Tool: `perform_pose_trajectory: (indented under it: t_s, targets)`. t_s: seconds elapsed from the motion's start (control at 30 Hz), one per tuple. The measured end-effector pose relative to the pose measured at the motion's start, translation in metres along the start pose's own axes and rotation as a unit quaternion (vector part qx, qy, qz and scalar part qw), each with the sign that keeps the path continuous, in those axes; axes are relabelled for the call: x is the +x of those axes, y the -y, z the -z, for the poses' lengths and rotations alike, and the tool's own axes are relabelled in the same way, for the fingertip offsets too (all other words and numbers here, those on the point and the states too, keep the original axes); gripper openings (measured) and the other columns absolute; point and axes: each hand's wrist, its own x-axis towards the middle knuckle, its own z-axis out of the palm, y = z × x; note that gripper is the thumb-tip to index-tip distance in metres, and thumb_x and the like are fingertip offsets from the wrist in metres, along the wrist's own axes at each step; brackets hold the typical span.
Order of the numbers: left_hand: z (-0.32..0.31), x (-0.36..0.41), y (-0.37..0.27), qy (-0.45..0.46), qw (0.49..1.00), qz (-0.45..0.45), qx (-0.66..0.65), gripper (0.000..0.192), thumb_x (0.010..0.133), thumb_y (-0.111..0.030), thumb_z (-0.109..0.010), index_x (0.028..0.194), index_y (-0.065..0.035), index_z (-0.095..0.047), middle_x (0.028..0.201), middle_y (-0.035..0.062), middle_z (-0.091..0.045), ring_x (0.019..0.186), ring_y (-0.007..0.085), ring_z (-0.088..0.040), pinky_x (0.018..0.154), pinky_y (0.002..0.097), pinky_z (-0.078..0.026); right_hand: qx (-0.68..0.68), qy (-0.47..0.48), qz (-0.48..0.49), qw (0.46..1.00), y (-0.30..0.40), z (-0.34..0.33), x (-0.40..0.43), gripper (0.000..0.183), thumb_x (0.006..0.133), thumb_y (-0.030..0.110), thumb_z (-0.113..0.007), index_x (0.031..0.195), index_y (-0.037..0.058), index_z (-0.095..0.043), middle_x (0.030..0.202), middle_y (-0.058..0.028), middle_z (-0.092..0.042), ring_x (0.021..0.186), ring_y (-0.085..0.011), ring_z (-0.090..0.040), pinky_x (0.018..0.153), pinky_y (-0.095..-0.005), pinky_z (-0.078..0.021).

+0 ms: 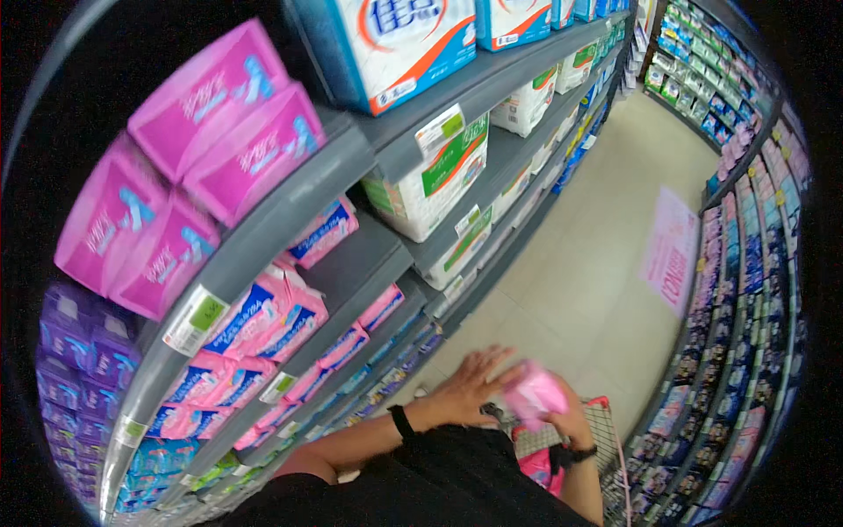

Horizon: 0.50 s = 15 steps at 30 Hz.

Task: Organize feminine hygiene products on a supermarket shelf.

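A pink soft package (535, 394), blurred, is in my right hand (571, 416), which grips it from its right side. My left hand (469, 388) is just left of the package with its fingers spread; whether a fingertip touches it is hard to tell. Both wrists wear black bands. Beneath the hands stands a wire shopping cart (602, 425) with a red corner piece. Inside it lies a bright pink package (543, 469), partly hidden by my right forearm.
Grey shelving (388, 263) runs along the left, bearing magenta packs (211, 99), pink packs (244, 323), purple packs (79, 356) and large diaper-like packages (435, 184). Stocked shelves (724, 329) curve along the right. A tiled aisle floor (566, 250) with a pink floor sticker (672, 253) lies between.
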Motion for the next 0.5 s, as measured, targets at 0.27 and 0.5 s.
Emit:
perform_pose_trajectory:
  t_s: [0.27,0.5]
  targets:
    - [0.057,-0.069,0.033,-0.157,0.96,0.032,-0.227,0.068,0.06,-0.03,-0.092,0.117,-0.0084,-0.062,0.117,0.0146,-0.064,0.11,0.0329,-0.061,0.092,0.0414,-0.046,-0.054,0.316,0.236,0.918,0.153,-0.049,0.138,0.073,0.09,0.063,-0.053,0.122,-0.0021,-0.059,0.116,-0.0193,-0.064,0.11,-0.0338,-0.061,0.095,-0.0424,-0.0466]
    - [0.06,-0.156,0.014,-0.158,0.94,0.16,-0.257,0.066,0.063,-0.023,-0.092,0.118,-0.0071,-0.06,0.117,0.0111,-0.066,0.111,0.0326,-0.064,0.094,0.0414,-0.05,-0.197,0.087,0.608,0.764,0.297,-0.17,0.256,0.027,0.095,0.017,-0.057,0.117,0.0013,-0.062,0.116,-0.0206,-0.063,0.111,-0.0385,-0.058,0.097,-0.0418,-0.0449]
